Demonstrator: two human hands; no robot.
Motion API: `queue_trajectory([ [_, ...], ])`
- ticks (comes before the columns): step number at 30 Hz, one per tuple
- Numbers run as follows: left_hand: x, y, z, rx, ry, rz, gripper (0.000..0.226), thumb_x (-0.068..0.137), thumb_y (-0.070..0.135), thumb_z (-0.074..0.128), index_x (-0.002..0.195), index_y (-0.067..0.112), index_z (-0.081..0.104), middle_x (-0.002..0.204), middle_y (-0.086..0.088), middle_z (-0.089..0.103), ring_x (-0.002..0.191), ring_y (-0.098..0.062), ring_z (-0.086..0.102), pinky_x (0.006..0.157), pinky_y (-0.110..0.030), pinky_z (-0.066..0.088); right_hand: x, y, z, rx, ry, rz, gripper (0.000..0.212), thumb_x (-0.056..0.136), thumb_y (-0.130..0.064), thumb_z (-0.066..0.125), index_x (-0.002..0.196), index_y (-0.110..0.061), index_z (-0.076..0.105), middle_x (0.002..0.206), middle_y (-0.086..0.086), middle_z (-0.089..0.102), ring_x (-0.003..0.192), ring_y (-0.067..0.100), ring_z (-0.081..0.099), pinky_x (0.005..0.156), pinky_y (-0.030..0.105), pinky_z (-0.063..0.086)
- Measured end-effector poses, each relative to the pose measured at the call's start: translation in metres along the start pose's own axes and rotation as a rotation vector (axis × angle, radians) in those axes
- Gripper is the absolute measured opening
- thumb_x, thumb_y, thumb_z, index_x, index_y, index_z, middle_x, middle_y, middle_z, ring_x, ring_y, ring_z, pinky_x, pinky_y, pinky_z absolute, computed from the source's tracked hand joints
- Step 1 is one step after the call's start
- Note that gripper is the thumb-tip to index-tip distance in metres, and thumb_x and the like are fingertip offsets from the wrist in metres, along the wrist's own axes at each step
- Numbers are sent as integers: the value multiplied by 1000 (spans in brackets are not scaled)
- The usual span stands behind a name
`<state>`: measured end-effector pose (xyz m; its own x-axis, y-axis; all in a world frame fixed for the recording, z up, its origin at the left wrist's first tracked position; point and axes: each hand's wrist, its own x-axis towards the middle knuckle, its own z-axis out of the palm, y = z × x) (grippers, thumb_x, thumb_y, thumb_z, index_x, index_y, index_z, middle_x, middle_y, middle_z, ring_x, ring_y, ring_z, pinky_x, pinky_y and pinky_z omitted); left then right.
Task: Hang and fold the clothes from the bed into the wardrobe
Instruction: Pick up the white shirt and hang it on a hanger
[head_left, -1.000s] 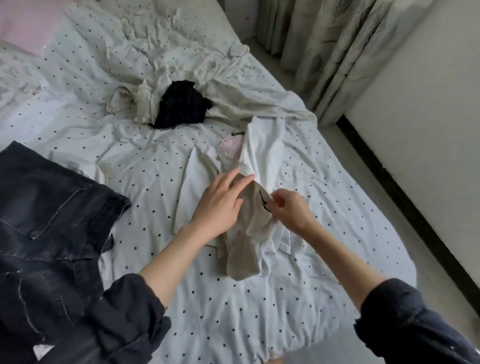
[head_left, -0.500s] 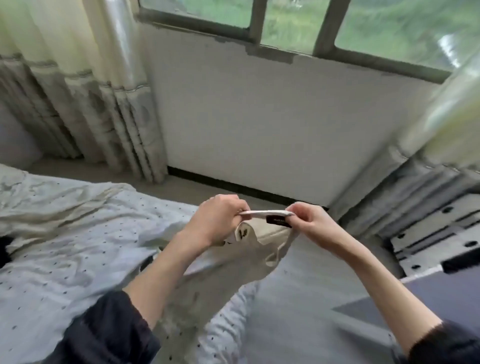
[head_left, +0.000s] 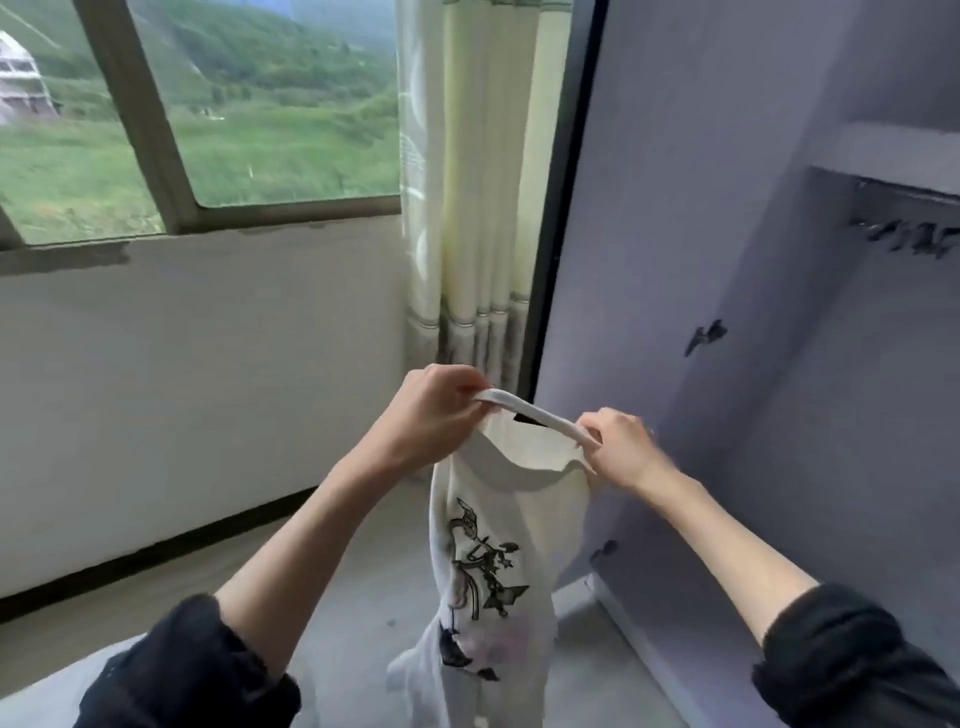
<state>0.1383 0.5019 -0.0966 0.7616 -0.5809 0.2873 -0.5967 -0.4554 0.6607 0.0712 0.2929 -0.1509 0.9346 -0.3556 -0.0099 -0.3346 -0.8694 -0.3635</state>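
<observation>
A cream T-shirt (head_left: 498, 551) with a dark printed design hangs in the air in front of me, held by its collar. My left hand (head_left: 434, 408) pinches the collar's left end and my right hand (head_left: 621, 449) pinches its right end, stretching the neckband between them. The open pale-purple wardrobe (head_left: 753, 364) stands just to the right, with a hanging rail (head_left: 909, 208) under its shelf and several hanger hooks on it. The shirt's lower part trails down near the bed's edge (head_left: 62, 691).
A window (head_left: 208, 114) and white wall are on the left, a curtain (head_left: 467, 208) hangs beside the wardrobe's dark side edge. Grey floor (head_left: 363, 597) lies between the wall, bed and wardrobe.
I have turned from the bed toward the wardrobe, lifting the shirt off the bed. Both hands keep the collar and have raised it higher.
</observation>
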Motion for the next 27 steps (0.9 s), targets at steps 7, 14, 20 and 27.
queue_trajectory([
  [7, 78, 33, 97, 65, -242, 1, 12, 87, 17, 64, 95, 11, 72, 80, 3, 65, 78, -12, 59, 63, -14, 37, -19, 129, -109, 131, 165, 176, 43, 78, 8, 44, 95, -17, 75, 99, 3, 72, 98, 18, 62, 83, 27, 46],
  [14, 148, 101, 165, 139, -160, 140, 24, 80, 7, 59, 101, 12, 71, 100, -10, 68, 96, -30, 60, 73, -24, 38, -42, 205, -170, 50, 500, 392, 44, 80, 5, 43, 94, -22, 74, 99, -1, 72, 97, 22, 60, 82, 33, 48],
  [20, 205, 124, 231, 75, -282, 107, 15, 81, 10, 56, 90, 12, 68, 86, -11, 64, 84, -32, 55, 69, -32, 41, -67, 262, -177, -56, 447, 644, 38, 79, -3, 47, 98, -28, 70, 103, -1, 71, 102, 26, 60, 88, 38, 47],
  [27, 239, 184, 292, -115, -389, 167, 18, 82, 9, 56, 65, 5, 58, 60, -9, 57, 68, -27, 46, 63, -31, 38, -98, 311, -201, 4, 736, 688, 29, 78, 2, 51, 92, -17, 69, 93, 0, 66, 91, 24, 59, 89, 42, 44],
])
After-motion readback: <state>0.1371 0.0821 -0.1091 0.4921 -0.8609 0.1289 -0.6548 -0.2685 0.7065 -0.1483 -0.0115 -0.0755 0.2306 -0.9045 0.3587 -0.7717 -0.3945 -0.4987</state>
